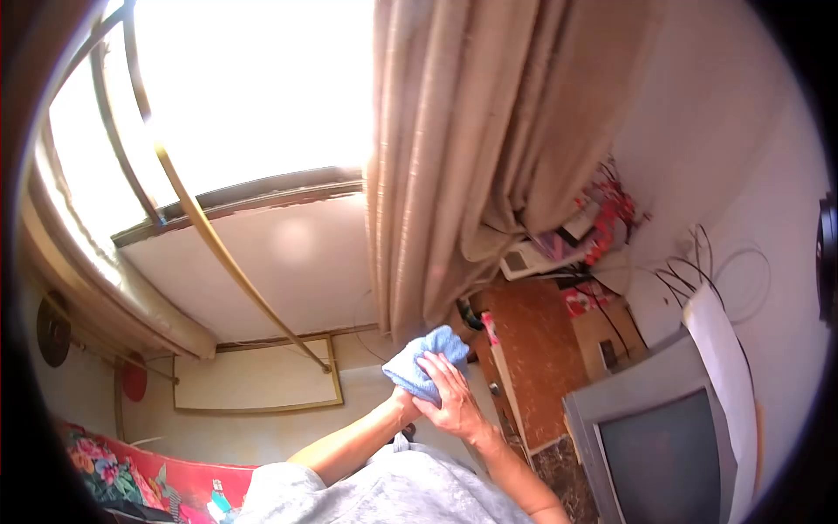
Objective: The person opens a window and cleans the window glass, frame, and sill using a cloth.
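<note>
A light blue cloth (404,367), soft and crumpled like a small towel, is held up in front of my body between both hands. My right hand (451,402) lies over its near right side, with the fingers bent onto the fabric. My left hand (405,401) is underneath and behind the cloth; only the wrist and a small part of the hand show, and its fingers are hidden. The two hands are close together, pressing the cloth between them.
A long beige curtain (436,157) hangs beside the bright window (253,79). To the right are a brown wooden cabinet (537,362) and a grey television (663,445) with cables above. A yellow pole (214,240) slants across the left. Floral red fabric (113,467) lies lower left.
</note>
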Demonstrator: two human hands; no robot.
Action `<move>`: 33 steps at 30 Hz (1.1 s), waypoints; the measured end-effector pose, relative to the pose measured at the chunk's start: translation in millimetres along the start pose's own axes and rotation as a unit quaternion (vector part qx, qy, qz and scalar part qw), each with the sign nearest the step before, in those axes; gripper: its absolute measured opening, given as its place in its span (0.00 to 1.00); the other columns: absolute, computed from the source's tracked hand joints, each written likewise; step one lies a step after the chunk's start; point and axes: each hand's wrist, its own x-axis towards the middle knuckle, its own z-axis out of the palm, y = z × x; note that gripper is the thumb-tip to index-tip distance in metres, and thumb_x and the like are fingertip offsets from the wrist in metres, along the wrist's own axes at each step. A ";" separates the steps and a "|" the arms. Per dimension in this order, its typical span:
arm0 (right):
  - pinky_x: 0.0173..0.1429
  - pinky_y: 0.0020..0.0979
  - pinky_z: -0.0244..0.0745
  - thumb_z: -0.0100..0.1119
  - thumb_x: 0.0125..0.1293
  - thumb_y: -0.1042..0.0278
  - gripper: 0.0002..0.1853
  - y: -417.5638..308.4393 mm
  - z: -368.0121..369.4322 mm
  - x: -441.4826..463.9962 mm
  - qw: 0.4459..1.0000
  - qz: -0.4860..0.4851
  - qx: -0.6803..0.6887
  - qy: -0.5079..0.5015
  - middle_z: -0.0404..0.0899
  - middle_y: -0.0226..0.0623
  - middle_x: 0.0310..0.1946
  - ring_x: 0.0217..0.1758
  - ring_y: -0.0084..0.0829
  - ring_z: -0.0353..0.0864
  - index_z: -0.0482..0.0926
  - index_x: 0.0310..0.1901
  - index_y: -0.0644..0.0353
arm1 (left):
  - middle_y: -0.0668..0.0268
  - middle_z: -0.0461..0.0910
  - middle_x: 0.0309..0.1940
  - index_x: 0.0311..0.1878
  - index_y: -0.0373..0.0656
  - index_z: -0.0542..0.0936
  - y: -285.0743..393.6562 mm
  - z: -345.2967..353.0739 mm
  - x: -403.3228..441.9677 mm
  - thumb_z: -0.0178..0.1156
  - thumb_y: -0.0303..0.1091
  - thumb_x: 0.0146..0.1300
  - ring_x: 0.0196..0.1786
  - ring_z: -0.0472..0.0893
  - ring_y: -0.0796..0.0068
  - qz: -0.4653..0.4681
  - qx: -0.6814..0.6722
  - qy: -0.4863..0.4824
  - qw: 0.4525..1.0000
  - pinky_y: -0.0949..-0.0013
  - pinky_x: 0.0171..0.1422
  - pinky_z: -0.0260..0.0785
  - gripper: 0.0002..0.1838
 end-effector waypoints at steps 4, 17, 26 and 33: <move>0.72 0.43 0.65 0.65 0.62 0.63 0.33 9.4 32.6 31.1 0.996 0.004 0.076 -0.047 0.68 0.56 0.67 0.70 0.52 0.69 0.67 0.67 0.65 | 0.61 0.75 0.61 0.66 0.45 0.71 50.0 -24.4 10.6 0.44 0.51 0.75 0.62 0.75 0.66 0.039 0.091 0.029 0.995 0.60 0.69 0.66 0.25; 0.61 0.37 0.77 0.63 0.66 0.61 0.21 12.7 49.8 35.4 0.944 0.053 0.209 -0.248 0.83 0.49 0.50 0.54 0.44 0.84 0.78 0.58 0.60 | 0.60 0.83 0.49 0.55 0.42 0.79 33.6 -64.0 -69.3 0.48 0.51 0.73 0.51 0.83 0.65 0.134 0.068 0.137 0.979 0.59 0.60 0.77 0.23; 0.38 0.25 0.74 0.67 0.64 0.64 0.13 18.4 46.7 17.9 0.908 0.141 0.180 -0.350 0.83 0.31 0.28 0.31 0.18 0.77 0.84 0.43 0.65 | 0.68 0.81 0.31 0.35 0.49 0.81 -12.3 -81.3 -72.7 0.54 0.46 0.67 0.34 0.80 0.75 0.068 -0.026 0.199 0.977 0.68 0.39 0.73 0.13; 0.39 0.21 0.72 0.60 0.71 0.66 0.10 26.4 65.1 92.2 0.943 0.133 0.223 -0.207 0.81 0.23 0.29 0.34 0.14 0.75 0.84 0.42 0.65 | 0.62 0.82 0.54 0.59 0.42 0.78 56.5 -83.0 -100.3 0.42 0.51 0.74 0.57 0.80 0.66 0.177 0.011 0.163 0.971 0.59 0.62 0.73 0.26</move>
